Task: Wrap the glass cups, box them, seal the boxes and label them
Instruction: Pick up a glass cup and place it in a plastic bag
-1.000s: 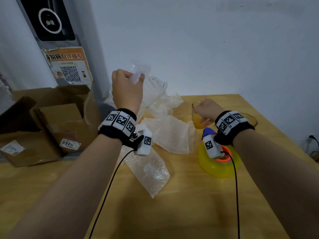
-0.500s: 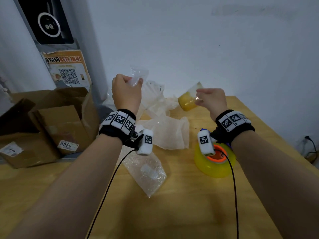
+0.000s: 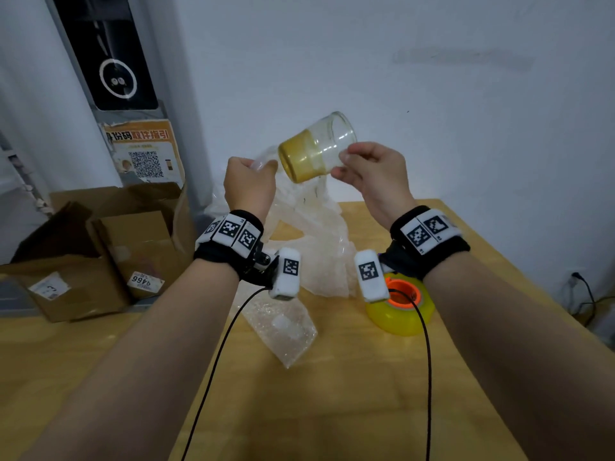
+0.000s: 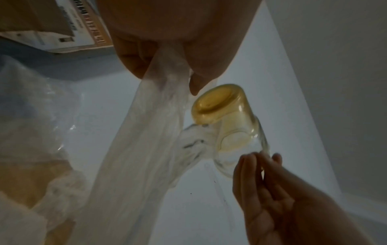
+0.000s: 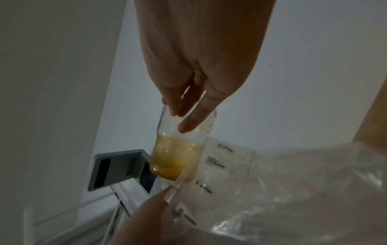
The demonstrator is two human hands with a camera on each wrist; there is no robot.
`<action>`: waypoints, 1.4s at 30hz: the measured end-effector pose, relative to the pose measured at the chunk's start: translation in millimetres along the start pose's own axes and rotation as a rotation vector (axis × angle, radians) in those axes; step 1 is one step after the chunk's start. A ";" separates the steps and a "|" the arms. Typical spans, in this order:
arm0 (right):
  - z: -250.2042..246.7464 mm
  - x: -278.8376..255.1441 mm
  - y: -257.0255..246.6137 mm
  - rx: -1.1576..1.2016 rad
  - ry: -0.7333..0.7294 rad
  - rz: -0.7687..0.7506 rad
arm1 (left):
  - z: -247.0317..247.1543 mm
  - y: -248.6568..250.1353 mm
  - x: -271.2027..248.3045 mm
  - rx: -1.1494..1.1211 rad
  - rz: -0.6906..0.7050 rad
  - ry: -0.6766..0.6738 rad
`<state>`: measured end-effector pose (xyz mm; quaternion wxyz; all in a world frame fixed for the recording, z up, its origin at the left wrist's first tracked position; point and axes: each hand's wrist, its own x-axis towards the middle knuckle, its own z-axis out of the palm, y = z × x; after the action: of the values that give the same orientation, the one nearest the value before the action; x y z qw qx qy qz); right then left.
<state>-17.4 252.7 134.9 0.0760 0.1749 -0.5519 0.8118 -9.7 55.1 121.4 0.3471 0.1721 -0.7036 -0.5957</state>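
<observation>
A glass cup with an amber-tinted base hangs tilted in the air above the table's far side. My right hand pinches it near the clear rim, base pointing left. My left hand grips the top edge of a clear plastic wrap sheet, which hangs down to the table. The cup's base sits right next to the held edge of the wrap. In the right wrist view the wrap lies against the cup's lower side.
Open cardboard boxes stand at the table's left. A yellow tape roll with an orange core lies under my right wrist. A bubble-wrap piece lies on the wooden table. A wall is close behind.
My right hand has lifted the cup off the table and carried it up and left to the wrap. My left hand kept holding the wrap aloft.
</observation>
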 end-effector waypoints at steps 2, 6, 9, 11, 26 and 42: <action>-2.0 -4.0 0.7 -0.144 -0.031 -0.028 | -6.1 -0.8 -0.9 -0.075 -0.067 -0.012; 3.3 -11.0 -0.5 -0.472 -0.110 -0.091 | -10.5 0.3 -6.2 -0.098 -0.119 -0.050; 12.0 -13.6 -3.3 -0.733 -0.187 -0.109 | -10.3 0.7 -12.9 -0.067 -0.117 -0.101; 15.0 -14.3 -4.4 -0.878 -0.265 -0.135 | -10.0 0.5 -17.7 -0.060 -0.113 -0.119; 20.5 -17.3 11.0 -1.307 -0.591 0.010 | -9.4 -6.7 -25.1 -0.054 -0.102 -0.148; 21.0 -9.2 -21.8 -0.893 -0.251 -0.041 | -8.3 -21.9 -24.7 0.366 0.196 -0.571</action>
<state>2.2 242.2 157.4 0.0923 0.2330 -0.8488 0.4655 9.6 60.3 93.8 0.1553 -0.0106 -0.8805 -0.4477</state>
